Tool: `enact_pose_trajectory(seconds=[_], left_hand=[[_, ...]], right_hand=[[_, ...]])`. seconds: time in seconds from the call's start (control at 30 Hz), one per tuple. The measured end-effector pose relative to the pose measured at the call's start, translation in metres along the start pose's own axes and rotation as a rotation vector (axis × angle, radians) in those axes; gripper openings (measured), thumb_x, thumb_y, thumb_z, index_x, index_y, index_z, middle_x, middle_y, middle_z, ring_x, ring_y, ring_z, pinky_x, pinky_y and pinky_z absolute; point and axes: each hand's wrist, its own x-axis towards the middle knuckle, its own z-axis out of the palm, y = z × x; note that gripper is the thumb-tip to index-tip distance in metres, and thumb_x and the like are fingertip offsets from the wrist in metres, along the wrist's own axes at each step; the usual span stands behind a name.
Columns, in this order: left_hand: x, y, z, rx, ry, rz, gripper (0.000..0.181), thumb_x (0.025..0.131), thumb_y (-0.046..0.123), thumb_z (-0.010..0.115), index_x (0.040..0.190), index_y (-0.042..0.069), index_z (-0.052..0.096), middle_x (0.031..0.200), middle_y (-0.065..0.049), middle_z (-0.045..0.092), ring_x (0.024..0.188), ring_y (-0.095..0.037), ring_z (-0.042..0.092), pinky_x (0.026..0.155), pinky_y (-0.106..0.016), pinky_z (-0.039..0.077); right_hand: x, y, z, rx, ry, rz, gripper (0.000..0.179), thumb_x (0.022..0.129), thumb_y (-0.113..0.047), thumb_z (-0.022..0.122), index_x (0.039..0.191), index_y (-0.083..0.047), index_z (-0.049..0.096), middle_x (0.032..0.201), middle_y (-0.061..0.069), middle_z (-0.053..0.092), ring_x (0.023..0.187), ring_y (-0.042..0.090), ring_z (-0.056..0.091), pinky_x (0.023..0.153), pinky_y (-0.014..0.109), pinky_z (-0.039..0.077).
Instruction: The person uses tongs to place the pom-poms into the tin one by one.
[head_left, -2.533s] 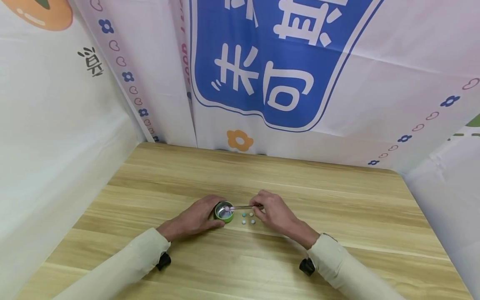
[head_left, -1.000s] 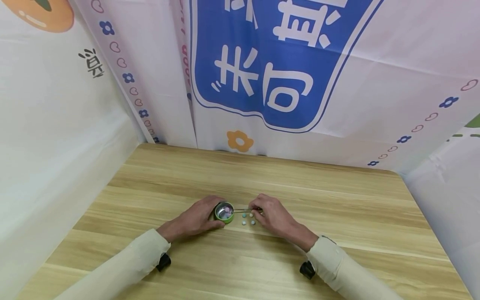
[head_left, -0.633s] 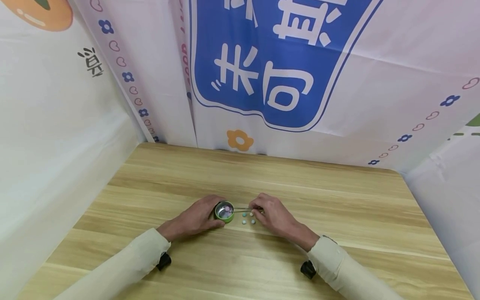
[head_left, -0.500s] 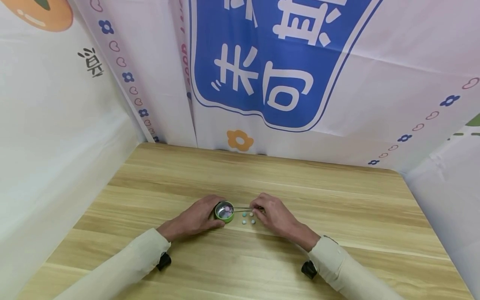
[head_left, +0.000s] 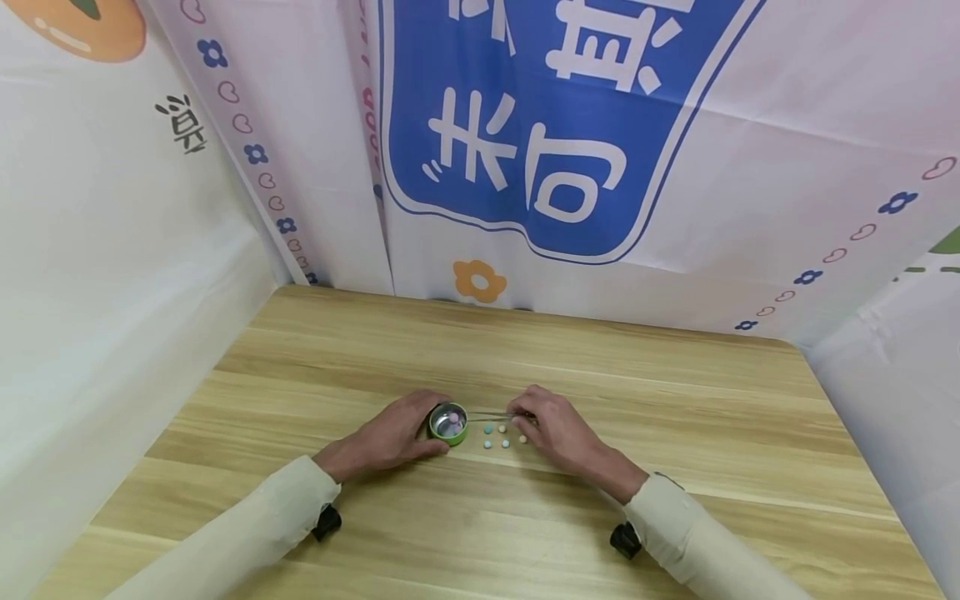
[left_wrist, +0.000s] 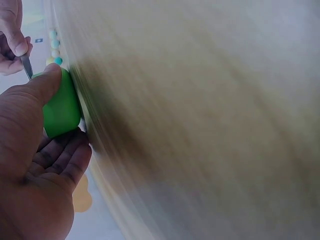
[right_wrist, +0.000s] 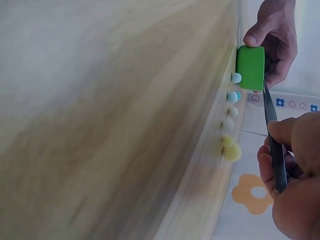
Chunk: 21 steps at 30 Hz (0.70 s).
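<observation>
My left hand (head_left: pixel 393 431) curls around a small green bowl (head_left: pixel 452 442) with a shiny metal inside. Its thumb lies on one side and its fingers on the other, as the left wrist view shows on the green wall (left_wrist: pixel 62 107). A pink ball (head_left: pixel 453 417) lies in the bowl. My right hand (head_left: pixel 557 427) pinches metal tweezers (right_wrist: pixel 276 155); their tips point left at the bowl's rim, with no ball seen between them. Between the hands, several small balls sit on the table, among them a teal ball (head_left: pixel 488 430), a pale ball (head_left: pixel 506 444) and a yellow ball (right_wrist: pixel 232 152).
The wooden table (head_left: pixel 465 525) reaches back to a printed cloth (head_left: pixel 645 292) with a large blue sign and an orange flower. Another white cloth (head_left: pixel 150 275) hangs along the left. A dark wrist device (head_left: pixel 626 540) shows below the right sleeve.
Earlier, the tweezers held a pinkish ball over the bowl; now their tips are drawn back to the rim. My right hand has shifted right, uncovering a yellowish ball. The left hand stays put.
</observation>
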Motion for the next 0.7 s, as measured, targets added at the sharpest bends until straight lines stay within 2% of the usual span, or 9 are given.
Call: enact_pose_trajectory(seconds=[0.3,0.57,0.7], left_hand=[[-0.001,-0.001,0.001,0.003,-0.005,-0.002,0.064,0.083,0.031,0.080,0.133,0.001,0.053,0.128,-0.013,0.062,0.122,-0.029,0.057,0.103,-0.047,0.047],[0.001,-0.002,0.001,0.008,0.000,-0.001,0.065,0.082,0.030,0.081,0.133,0.001,0.053,0.127,-0.012,0.062,0.122,-0.028,0.057,0.104,-0.046,0.047],[0.001,-0.002,0.001,0.004,-0.009,-0.014,0.065,0.083,0.031,0.080,0.134,0.002,0.053,0.128,-0.011,0.062,0.123,-0.028,0.057,0.105,-0.046,0.046]], right_hand=[[-0.004,0.004,-0.003,0.015,-0.009,0.035,0.015,0.094,-0.009,0.066,0.107,-0.008,0.072,0.102,0.001,0.068,0.095,0.013,0.066,0.085,0.030,0.057],[-0.009,0.012,-0.004,0.027,0.025,0.023,0.014,0.092,-0.007,0.067,0.105,-0.006,0.072,0.101,0.002,0.068,0.092,0.013,0.066,0.082,0.029,0.057],[-0.012,0.016,-0.005,0.029,0.030,0.042,0.013,0.092,-0.007,0.068,0.103,-0.007,0.073,0.099,0.001,0.068,0.091,0.012,0.065,0.080,0.028,0.057]])
